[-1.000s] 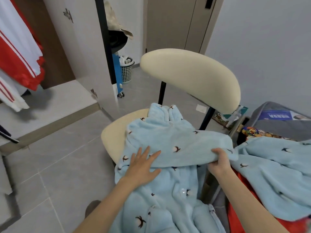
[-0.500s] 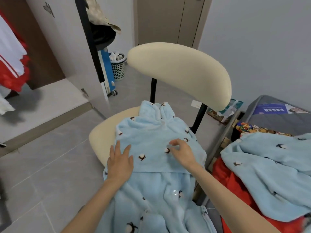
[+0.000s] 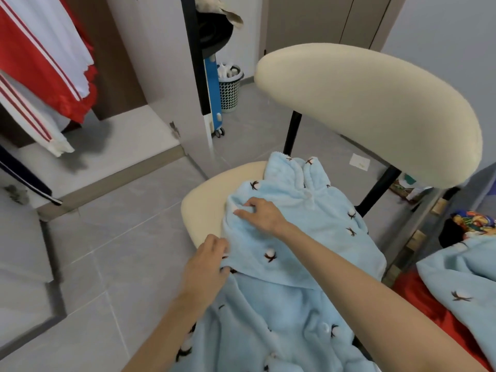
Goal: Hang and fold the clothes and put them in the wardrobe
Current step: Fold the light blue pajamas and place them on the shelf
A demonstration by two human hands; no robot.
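The light blue fleece garment, dotted with small cotton-boll motifs, lies on the cream chair seat. Its collar points toward the backrest and its lower part spills over the seat's front edge. 1 part is folded across its chest. The left hand grips the left edge of that fold, fingers curled into the fabric. The right hand, its arm reaching across the garment, pinches a bunch of fleece near the upper left edge. At the right lies a 2nd blue fleece piece on red cloth. At the left, a red and white garment hangs in the open wardrobe. A perforated basket stands on the grey tiled floor beyond.
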